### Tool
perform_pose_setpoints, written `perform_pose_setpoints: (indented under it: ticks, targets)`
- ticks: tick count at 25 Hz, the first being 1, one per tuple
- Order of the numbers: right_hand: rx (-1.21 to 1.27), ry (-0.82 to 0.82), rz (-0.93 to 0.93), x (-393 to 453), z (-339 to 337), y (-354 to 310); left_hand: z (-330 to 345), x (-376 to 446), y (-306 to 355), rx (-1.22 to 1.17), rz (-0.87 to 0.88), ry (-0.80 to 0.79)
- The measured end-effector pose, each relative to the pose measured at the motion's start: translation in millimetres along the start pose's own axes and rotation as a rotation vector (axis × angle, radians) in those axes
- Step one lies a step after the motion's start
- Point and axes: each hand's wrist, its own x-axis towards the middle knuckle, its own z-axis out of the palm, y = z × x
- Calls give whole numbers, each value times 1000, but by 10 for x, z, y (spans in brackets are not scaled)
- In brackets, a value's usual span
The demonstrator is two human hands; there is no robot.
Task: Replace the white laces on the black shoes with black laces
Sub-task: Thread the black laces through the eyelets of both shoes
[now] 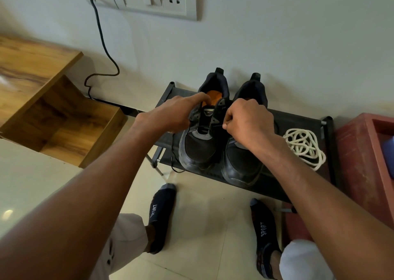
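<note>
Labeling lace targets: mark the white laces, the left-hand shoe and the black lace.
white laces (303,146), head view, middle of the coiled pile.
left-hand shoe (199,146), head view, toe cap.
black lace (173,152), head view, loose hanging strand.

Left hand (172,113): reaching forward on a bare, extended forearm, knuckles up, fingers curling downward, fingertips pinching. Right hand (247,122): reaching forward likewise, wrist bending, fingers curling tightly inward, thumb and forefinger pinching. Both hands hovering near each other, apart, at matching height.
</note>
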Motion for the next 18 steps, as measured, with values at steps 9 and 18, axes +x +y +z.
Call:
perform_pose_setpoints:
  ticks: [9, 18]
  targets:
    - [889, -442, -320, -109, -576, -170, -318, -127, 150, -790, -312, 357]
    - [1101, 74, -219, -76, -547, -377, -313, -421, 550, -1712, -418, 112]
